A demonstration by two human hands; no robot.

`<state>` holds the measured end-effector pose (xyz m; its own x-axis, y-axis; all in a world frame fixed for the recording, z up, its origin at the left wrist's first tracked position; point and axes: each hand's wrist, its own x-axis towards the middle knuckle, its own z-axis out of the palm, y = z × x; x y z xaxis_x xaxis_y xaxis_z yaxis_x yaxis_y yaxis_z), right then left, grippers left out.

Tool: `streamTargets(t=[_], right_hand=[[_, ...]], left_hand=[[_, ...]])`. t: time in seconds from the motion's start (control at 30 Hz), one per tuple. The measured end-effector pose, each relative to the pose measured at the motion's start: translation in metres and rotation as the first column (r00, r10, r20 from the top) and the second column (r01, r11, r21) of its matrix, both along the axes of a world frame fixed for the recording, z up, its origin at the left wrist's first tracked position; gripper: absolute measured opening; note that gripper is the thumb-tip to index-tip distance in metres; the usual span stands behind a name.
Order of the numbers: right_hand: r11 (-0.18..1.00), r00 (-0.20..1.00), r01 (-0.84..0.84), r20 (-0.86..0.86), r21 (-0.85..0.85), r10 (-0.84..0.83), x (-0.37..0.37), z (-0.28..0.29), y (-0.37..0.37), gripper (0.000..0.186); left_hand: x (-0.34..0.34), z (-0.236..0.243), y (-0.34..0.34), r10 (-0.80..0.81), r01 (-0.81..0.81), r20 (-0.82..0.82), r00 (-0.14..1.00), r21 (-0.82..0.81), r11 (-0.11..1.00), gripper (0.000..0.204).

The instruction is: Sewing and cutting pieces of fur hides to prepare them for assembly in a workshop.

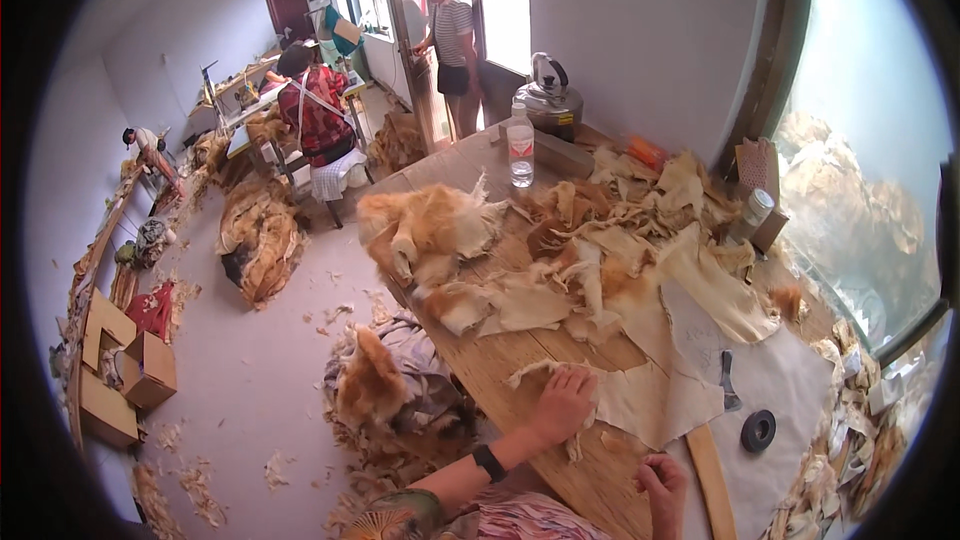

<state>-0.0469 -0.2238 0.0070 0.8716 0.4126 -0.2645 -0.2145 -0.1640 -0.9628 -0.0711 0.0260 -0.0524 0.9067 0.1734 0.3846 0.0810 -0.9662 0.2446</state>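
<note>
A pale piece of hide [632, 402] lies skin side up on the wooden table [480, 355] in front of me. My left hand [566, 404], with a dark band at the wrist, rests on the hide's left end, fingers stretched out over it. Near the table's front edge, my right hand [662, 486] is closed with its fingers curled in. Whatever it may hold is hidden. A wooden strip [710, 480] lies just right of that hand. Beyond it are a black ring-shaped roll [759, 431] and a dark hand tool [730, 382] on a whitish sheet [790, 380].
Hide scraps [600, 270] and an orange furry pelt [430, 225] heap across the table's far side. A water bottle [520, 148] and a metal kettle [548, 100] stand behind. A fur pile [370, 380] lies on the floor at left. One person [452, 35] stands by the door; others work farther back.
</note>
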Motion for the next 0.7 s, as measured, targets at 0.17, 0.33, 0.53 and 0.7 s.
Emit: streamTargets(t=[0.17, 0.33, 0.53, 0.7], right_hand=[[0.992, 0.995, -0.001, 0.095, -0.129, 0.013, -0.006, -0.009, 0.046, 0.009], [0.997, 0.997, 0.019, 0.073, 0.075, -0.024, -0.012, 0.009, 0.093, 0.008], [0.989, 0.982, 0.14, 0.12, 0.052, -0.145, -0.008, -0.004, 0.087, 0.007], [0.95, 0.979, 0.161, 0.168, -0.269, -0.118, -0.021, 0.081, 0.088, 0.014]], left_hand=[[-0.009, 0.029, 0.009, -0.273, 0.343, 0.227, 0.935, -0.772, 0.534, 0.063], [-0.007, 0.029, 0.016, -0.631, 0.06, 0.209, 0.747, -0.967, -0.249, 0.064], [-0.008, 0.001, 0.008, -0.737, -0.038, 0.18, 0.652, -0.962, -0.269, 0.036], [-0.015, -0.009, 0.017, -0.732, -0.07, 0.053, 0.68, -0.988, -0.136, 0.027]])
